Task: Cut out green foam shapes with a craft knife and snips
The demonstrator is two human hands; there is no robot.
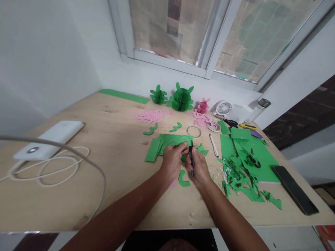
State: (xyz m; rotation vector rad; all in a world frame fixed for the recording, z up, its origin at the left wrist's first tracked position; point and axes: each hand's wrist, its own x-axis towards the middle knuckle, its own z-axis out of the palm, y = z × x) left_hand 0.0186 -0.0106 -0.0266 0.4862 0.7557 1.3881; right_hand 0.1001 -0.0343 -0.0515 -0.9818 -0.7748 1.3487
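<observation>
My left hand (pixel 172 158) pinches a sheet of green paper (pixel 170 139) with curved lines drawn on it. In my right hand (pixel 199 164) is a slim, dark cutting tool (pixel 192 160), its narrow tip pointing away from me at the paper's right edge. Fingers hide much of the tool, so I cannot tell its exact kind. Smaller folded green paper (pixel 153 150) lies at the sheet's left side. A curved green cutout (pixel 184 179) is just below my hands. Two wavy green cutouts, one left (pixel 151 129) and one right (pixel 175 127), lie beyond the sheet.
Green scraps (pixel 239 177), green sheets (pixel 267 158) and a phone (pixel 295 190) are at right. Pink cutouts (pixel 150 115), tape (pixel 214 126), a white pen (pixel 214 145), black scissors (pixel 230 123) and green honeycomb figures (pixel 181 99) lie farther back. A power bank (pixel 49 139) with cable sits left.
</observation>
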